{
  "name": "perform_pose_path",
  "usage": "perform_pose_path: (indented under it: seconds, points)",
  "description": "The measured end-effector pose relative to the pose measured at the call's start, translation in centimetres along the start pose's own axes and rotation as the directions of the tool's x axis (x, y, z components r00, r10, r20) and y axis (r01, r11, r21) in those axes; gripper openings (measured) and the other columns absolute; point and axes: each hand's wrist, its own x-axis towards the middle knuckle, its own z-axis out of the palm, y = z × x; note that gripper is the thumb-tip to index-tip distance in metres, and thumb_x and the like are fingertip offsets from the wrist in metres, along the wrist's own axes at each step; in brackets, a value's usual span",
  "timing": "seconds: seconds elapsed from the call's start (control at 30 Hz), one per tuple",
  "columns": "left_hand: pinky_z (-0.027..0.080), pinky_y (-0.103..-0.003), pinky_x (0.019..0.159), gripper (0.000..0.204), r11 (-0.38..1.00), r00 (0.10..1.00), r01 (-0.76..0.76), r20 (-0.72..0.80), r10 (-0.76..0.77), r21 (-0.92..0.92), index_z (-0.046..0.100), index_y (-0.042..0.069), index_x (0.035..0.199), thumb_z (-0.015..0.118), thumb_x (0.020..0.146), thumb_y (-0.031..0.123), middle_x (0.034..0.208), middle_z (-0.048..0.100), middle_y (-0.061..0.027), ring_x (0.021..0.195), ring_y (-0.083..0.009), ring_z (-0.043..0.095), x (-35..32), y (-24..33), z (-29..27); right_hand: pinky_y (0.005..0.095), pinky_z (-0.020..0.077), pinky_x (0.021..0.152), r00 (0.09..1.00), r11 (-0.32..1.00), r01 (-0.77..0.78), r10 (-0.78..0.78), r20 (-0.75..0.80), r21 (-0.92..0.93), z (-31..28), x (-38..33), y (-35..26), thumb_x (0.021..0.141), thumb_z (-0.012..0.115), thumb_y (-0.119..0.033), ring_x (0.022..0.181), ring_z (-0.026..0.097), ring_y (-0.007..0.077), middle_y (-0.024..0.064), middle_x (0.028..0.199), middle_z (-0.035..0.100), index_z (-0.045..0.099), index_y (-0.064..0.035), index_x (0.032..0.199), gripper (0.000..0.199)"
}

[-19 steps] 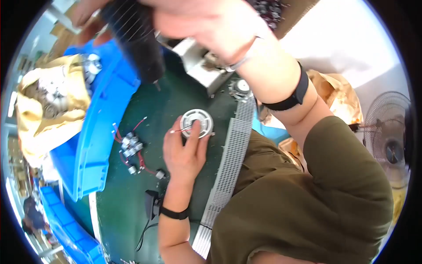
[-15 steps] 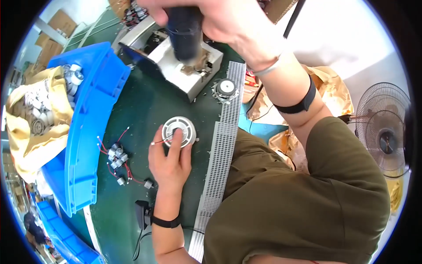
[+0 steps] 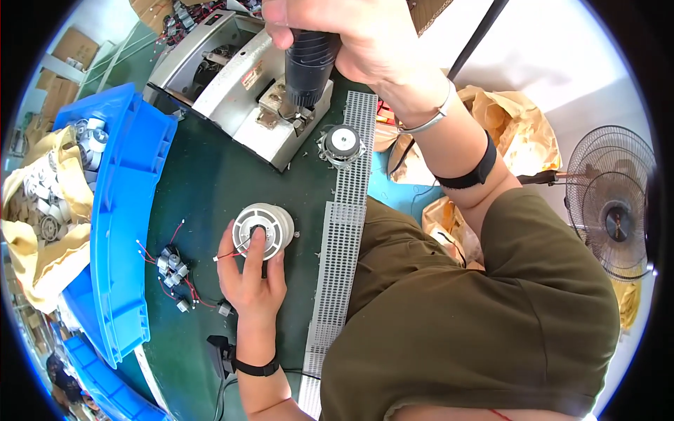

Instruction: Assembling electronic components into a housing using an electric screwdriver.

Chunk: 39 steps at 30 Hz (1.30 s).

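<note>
My left hand (image 3: pixel 254 286) grips a white round plastic housing (image 3: pixel 279 219) on the green table. One finger presses on a dark part (image 3: pixel 257 231) at the housing's centre, and a thin red wire runs out beside it. My right hand (image 3: pixel 354 31) is wrapped round a black electric screwdriver (image 3: pixel 309 67), held upright. Its lower end is at the front of a grey metal screw feeder (image 3: pixel 247 133); whether the bit touches a screw is too small to tell. Left of my left hand lie several small motors (image 3: pixel 172 266) with red wires.
A blue bin (image 3: pixel 123 224) at the left holds a paper bag (image 3: pixel 70 238) of white parts. By the perforated strip (image 3: pixel 337 245) along the table edge stands another round white-and-metal part (image 3: pixel 342 144). A black device (image 3: pixel 221 354) with a cable lies near my left wrist. A fan (image 3: pixel 614 210) stands far right.
The whole view has shifted, showing more of the screw feeder. The screwdriver, blurred before, now appears sharp at the feeder's front. My left hand keeps its grip on the housing.
</note>
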Motion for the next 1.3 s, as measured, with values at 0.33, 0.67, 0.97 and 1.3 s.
perform_pose_path:
  seconds: [0.33, 0.67, 0.97, 1.3]
  points:
    - [0.048, -0.038, 0.079, 0.044, 1.000, 1.000, -0.019, -0.003, 0.019, -0.016, 0.062, 0.007, 0.112, 0.071, 0.069, 0.007, 0.117, 0.051, -0.0251, 0.098, -0.0357, 0.056, 0.1, -0.2, 0.0, 0.0247, 0.0446, 0.053, 0.999, 0.998, 0.044, -0.044, -0.015, 0.034, -0.3, -0.3, 1.2, 0.069, 0.064, 0.006, 0.056, 0.055, 0.0127, 0.0059, 0.067, 0.059, 0.056, 0.0017, 0.082, 0.016]
    - [0.048, -0.037, 0.077, 0.045, 1.000, 1.000, -0.018, -0.004, 0.018, -0.016, 0.062, 0.008, 0.111, 0.072, 0.067, 0.006, 0.117, 0.051, -0.0245, 0.096, -0.0349, 0.056, 0.2, -0.1, -0.1, 0.0251, 0.0445, 0.053, 0.998, 0.998, 0.059, -0.059, -0.004, -0.011, -0.3, -0.6, 1.0, 0.069, 0.064, 0.006, 0.056, 0.055, 0.0132, 0.0063, 0.067, 0.059, 0.057, 0.0017, 0.077, 0.012]
    - [0.048, -0.037, 0.078, 0.046, 0.999, 1.000, -0.008, -0.006, 0.008, -0.041, 0.062, 0.008, 0.111, 0.072, 0.066, 0.005, 0.117, 0.051, -0.0238, 0.097, -0.0350, 0.056, 0.2, -0.1, -0.1, 0.0249, 0.0444, 0.053, 0.999, 1.000, 0.017, -0.016, -0.045, 0.007, 0.1, -0.6, 0.7, 0.068, 0.063, 0.005, 0.055, 0.056, 0.0135, 0.0070, 0.065, 0.059, 0.057, 0.0022, 0.077, 0.011]
    - [0.048, -0.037, 0.078, 0.043, 1.000, 1.000, -0.017, -0.004, 0.017, -0.023, 0.062, 0.008, 0.111, 0.072, 0.069, 0.007, 0.117, 0.051, -0.0236, 0.097, -0.0344, 0.056, 0.2, -0.1, -0.1, 0.0238, 0.0426, 0.049, 0.996, 0.974, 0.092, -0.089, 0.023, -0.206, 0.3, -0.2, 0.9, 0.068, 0.065, 0.002, 0.052, 0.054, 0.0104, 0.0034, 0.062, 0.058, 0.056, 0.0003, 0.075, 0.011]
